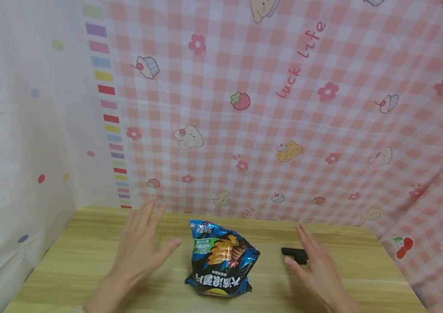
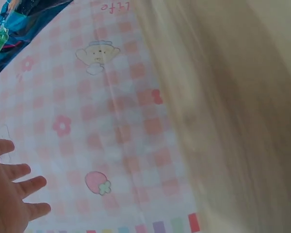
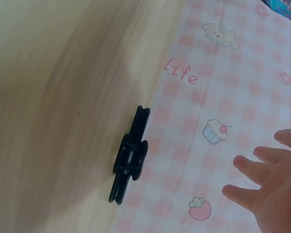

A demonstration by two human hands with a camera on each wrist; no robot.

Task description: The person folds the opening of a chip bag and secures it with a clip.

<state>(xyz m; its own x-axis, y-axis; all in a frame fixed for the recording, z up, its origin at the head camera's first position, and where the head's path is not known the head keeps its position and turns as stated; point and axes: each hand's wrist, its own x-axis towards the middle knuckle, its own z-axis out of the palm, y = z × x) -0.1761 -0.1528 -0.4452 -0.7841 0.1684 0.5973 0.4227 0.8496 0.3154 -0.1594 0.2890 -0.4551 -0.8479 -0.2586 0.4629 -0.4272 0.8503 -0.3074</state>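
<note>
The bare left hand (image 1: 141, 248) is held with straight fingers spread and thumb apart. At its three o'clock, just off the thumb tip, a glossy blue-and-black chip bag (image 1: 221, 261) is supported by the pale wooden tabletop (image 1: 268, 282). A slim black plastic clip (image 3: 130, 156) is placed at ten o'clock from the bare right hand (image 1: 319, 269), whose straight, parted fingers are held clear of it.
</note>
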